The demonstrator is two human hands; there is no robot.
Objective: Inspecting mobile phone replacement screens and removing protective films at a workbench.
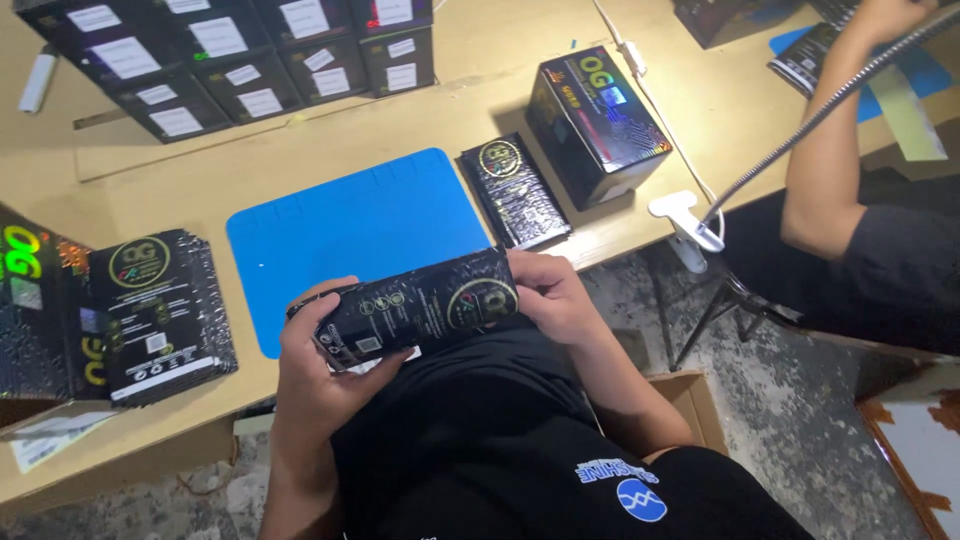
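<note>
Both my hands hold one long black glossy packet (425, 305) with round gold markings, just off the near edge of the table. My left hand (320, 365) wraps its left end from below. My right hand (550, 295) grips its right end. Beyond the packet a blue mat (350, 225) lies on the wooden table (480, 120). A stack of flat black packets (155, 310) lies to the left of the mat. A smaller flat stack of them (515, 190) lies just right of the mat, beside a black printed box (595, 120).
Several black boxes with white labels (250, 60) are stacked at the far left. A white clamp with a flexible metal arm (690, 225) grips the table's right edge. Another person's arm (830, 150) reaches over the table at right. An open cardboard box (695, 400) sits on the floor.
</note>
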